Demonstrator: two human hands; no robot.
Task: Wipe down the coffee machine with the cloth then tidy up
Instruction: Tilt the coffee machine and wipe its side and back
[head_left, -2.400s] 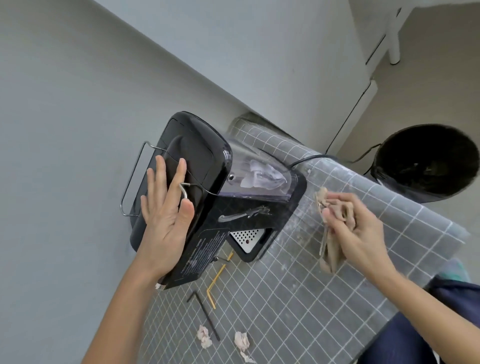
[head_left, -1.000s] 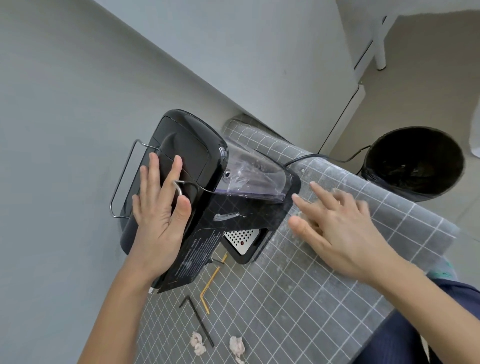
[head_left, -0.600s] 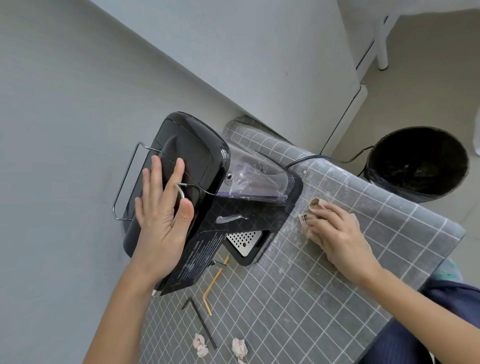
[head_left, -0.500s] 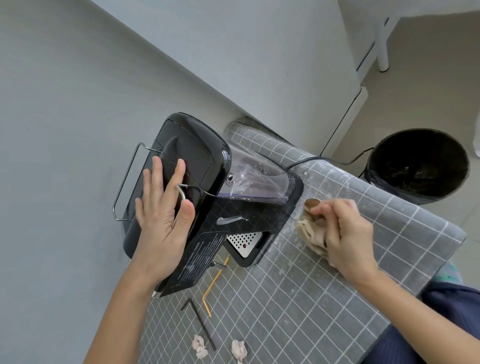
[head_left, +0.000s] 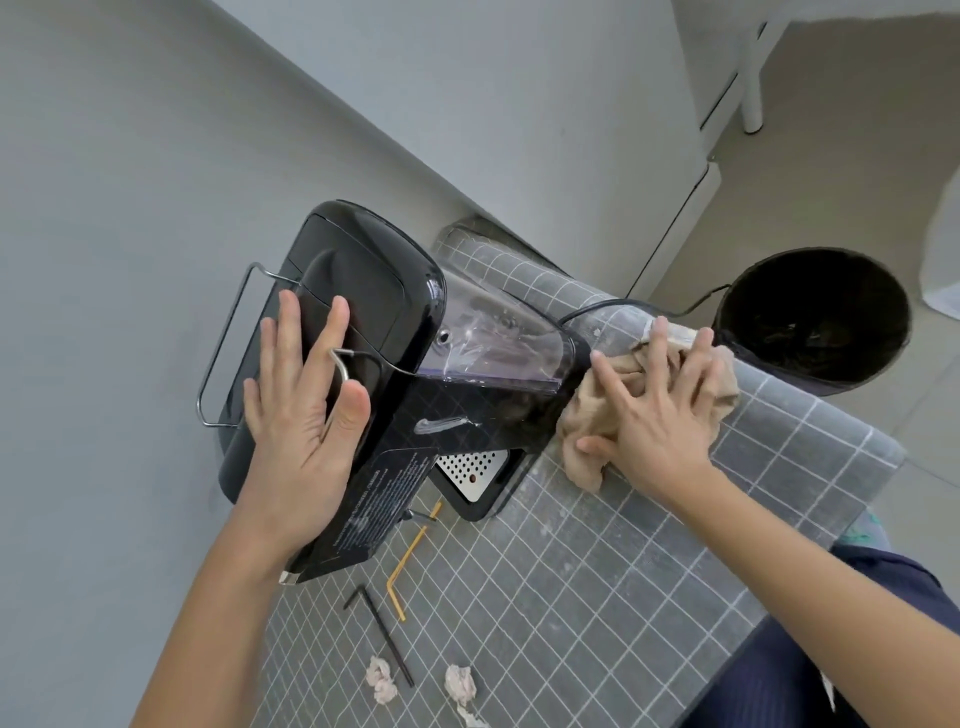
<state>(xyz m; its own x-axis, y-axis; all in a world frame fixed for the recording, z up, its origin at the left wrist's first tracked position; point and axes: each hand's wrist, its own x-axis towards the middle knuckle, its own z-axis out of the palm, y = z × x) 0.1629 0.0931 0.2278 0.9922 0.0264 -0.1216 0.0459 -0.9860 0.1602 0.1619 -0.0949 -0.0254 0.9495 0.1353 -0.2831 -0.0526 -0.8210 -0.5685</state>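
Gaping black bin (head_left: 810, 322), dim scraps inside, beside table (head_left: 649, 545)

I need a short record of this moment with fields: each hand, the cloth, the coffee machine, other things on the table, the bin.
left hand: flat on top of the coffee machine, fingers straight
right hand: spread, pressing the cloth
cloth: beige, crumpled, on the table against the machine's right side
table items: black hex key, yellow hex key, two paper wads
bin: black, on the floor beyond the table
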